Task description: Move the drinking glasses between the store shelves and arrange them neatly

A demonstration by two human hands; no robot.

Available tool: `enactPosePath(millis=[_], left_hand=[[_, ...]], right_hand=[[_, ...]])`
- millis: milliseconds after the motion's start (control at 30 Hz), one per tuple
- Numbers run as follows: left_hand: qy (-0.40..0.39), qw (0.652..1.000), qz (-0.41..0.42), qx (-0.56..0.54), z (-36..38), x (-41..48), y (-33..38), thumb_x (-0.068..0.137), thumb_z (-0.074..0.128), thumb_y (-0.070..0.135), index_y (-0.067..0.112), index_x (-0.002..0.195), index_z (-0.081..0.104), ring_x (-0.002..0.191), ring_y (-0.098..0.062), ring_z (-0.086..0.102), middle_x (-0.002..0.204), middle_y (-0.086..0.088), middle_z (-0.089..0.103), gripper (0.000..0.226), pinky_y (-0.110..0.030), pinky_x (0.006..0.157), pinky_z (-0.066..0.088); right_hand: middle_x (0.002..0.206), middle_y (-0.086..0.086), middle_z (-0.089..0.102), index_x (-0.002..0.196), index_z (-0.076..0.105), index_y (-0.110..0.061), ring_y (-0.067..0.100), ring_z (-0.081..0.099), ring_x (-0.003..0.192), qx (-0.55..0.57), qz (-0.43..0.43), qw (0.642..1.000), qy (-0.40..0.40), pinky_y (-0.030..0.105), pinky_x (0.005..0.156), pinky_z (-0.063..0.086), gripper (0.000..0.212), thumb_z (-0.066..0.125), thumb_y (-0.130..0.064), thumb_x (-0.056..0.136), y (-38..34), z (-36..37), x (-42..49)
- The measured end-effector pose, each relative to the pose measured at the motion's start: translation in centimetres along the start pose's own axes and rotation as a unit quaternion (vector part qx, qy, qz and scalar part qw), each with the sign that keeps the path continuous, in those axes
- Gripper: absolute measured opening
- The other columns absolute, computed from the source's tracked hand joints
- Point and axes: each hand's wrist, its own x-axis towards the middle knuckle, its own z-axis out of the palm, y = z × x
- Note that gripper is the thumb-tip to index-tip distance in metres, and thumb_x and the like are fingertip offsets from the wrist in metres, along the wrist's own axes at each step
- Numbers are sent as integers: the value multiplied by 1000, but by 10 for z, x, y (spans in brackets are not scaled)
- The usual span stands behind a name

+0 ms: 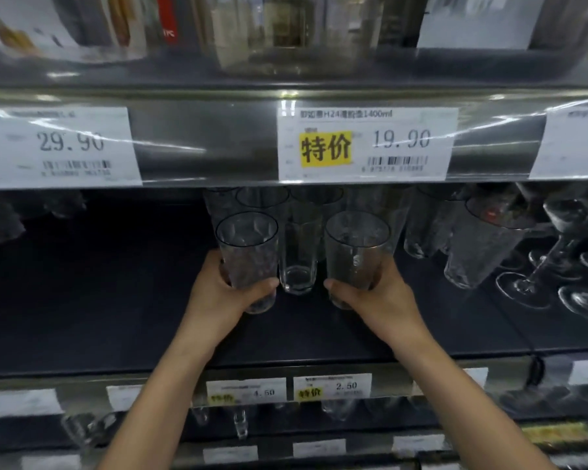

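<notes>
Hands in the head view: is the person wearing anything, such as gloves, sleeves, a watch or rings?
The left hand and right hand are bare: no gloves, rings or watch visible. No sleeve shows up to the frame's lower edge.

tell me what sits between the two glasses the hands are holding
In the head view, a narrower clear glass stands upright on the dark shelf, between the left-held glass and the right-held glass.

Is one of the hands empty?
No, the left hand grips the left glass and the right hand grips the right glass, so both hands are full.
</notes>
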Motion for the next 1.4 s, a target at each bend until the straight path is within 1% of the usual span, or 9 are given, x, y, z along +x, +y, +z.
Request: enactPosePath(millis=[200,367,533,633,700,767,1100,1267,1400], left_hand=[[69,997,-17,-29,4,-39,19,66,90,22,25,108,51,86,6,65,102,10,67,58,-16,73,48],[134,981,-28,-140,-3,-83,33,62,87,40,30,111,55,94,-13,72,102,5,74,58,-38,84,57],[159,960,-45,-228,-19,-132,38,75,76,44,28,115,57,82,-33,74,103,-12,73,46,-44,69,60],[215,949,-61,-223,-39,-162,36,71,80,52,31,118,60,86,-28,74,103,-6,74,55,-47,76,60],[255,943,-63,-204,-54,-181,32,65,81,60,34,116,63,96,-31,71,107,-6,73,60,-52,88,55],[301,930,-62,-204,-69,-200,28,62,78,58,30,113,64,87,-32,73,102,-8,74,61,-50,82,57],[484,851,-87,-185,-166,-293,-2,61,77,73,38,132,55,122,-30,61,133,-2,64,82,-59,101,46],[510,830,-81,-210,-232,-322,-21,59,78,75,43,137,48,126,-35,56,141,-4,57,90,-65,100,43],[499,837,-67,-214,-291,-325,-30,58,79,74,41,136,50,126,-34,57,139,-3,59,89,-64,102,42]], right_hand=[[95,-17,72,107,62,-34,-3,66,91,55,0,995,-79,20,76,49,45,86,-40,70,-2,-19,-17],[86,-18,74,105,64,-23,-5,68,79,177,-27,967,-182,17,70,50,25,76,-24,83,-26,-16,-45],[114,-5,72,123,62,-35,12,69,104,262,32,912,-315,39,88,56,69,86,-56,62,-38,2,-72],[90,15,73,110,68,-21,25,71,72,301,61,872,-381,34,59,59,60,79,-56,62,-47,22,-87],[79,16,70,112,66,-10,25,67,62,310,68,851,-418,32,53,56,72,82,-62,65,-54,40,-100],[82,15,72,114,65,-9,25,67,61,309,66,833,-454,33,55,56,78,78,-65,61,-59,62,-113],[110,3,75,119,65,-29,20,71,86,273,62,737,-616,35,68,56,63,77,-57,64,-103,175,-207],[137,3,60,131,58,-36,37,53,130,233,56,737,-632,64,102,44,91,81,-76,53,-122,242,-251],[145,3,53,135,53,-41,41,43,137,232,49,740,-629,68,106,38,93,79,-78,54,-142,294,-275]])
